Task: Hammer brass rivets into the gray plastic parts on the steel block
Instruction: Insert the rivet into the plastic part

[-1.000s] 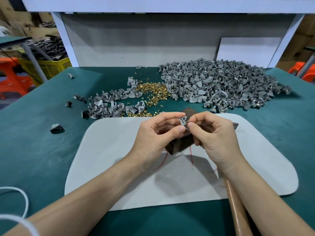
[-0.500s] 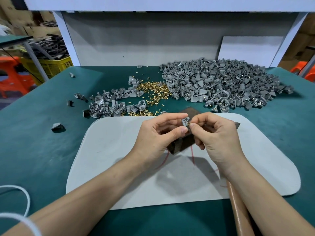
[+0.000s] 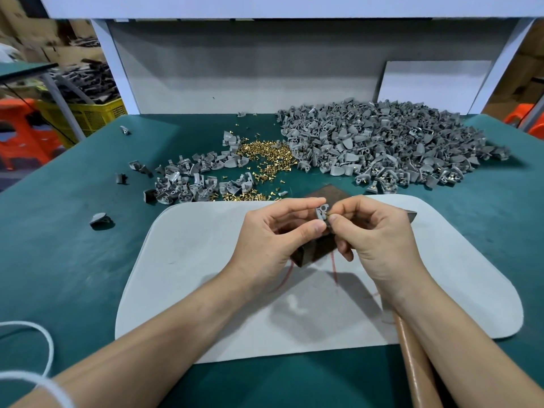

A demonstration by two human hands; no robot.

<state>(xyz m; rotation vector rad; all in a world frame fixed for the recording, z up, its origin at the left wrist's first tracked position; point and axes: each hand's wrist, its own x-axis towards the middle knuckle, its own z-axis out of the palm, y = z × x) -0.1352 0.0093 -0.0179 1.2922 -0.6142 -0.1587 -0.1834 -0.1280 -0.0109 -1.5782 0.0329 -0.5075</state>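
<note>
Head view: holding gray plastic part [image 3: 321, 212] pinched in left hand [image 3: 273, 237] fingers [image 3: 316, 228], just above steel block [image 3: 313, 253] on pale mat [image 3: 200, 275]. Pinching at its right edge with right hand [image 3: 379, 240] fingers [image 3: 337, 220], perhaps on a brass rivet [image 3: 329, 214].

both hands [image 3: 322, 240] pinch a gray plastic part [image 3: 321, 212] above the steel block [image 3: 316, 251] on the mat [image 3: 191, 275]

No readable text, label, brand, number or sign shows anywhere.

A green-topped bench [image 3: 59, 245] is backed by a gray panel [image 3: 235, 69], and a yellow crate [image 3: 88, 116] and orange stools [image 3: 20, 128] are noted far left.
</note>
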